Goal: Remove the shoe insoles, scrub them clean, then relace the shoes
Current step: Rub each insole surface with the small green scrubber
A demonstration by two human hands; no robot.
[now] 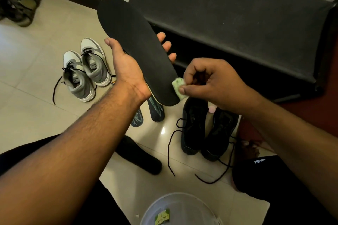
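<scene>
The left hand (128,71) grasped a black insole (135,45) from beneath, raised above the floor (36,45). The right hand (206,82) pinched a pale green scrub pad (178,86) against its heel end. Black shoes (206,128) stood below, laces loose.

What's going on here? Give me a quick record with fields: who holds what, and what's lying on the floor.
left hand: holds the black insole up from beneath
right hand: pinches a small pale green scrubber against the insole's near end
floor, left: grey and white sneakers, laced
floor, centre: black shoes, laces loose; two patterned insoles; another dark insole
bottom edge: pale round basin
stage: scrubbing
</scene>
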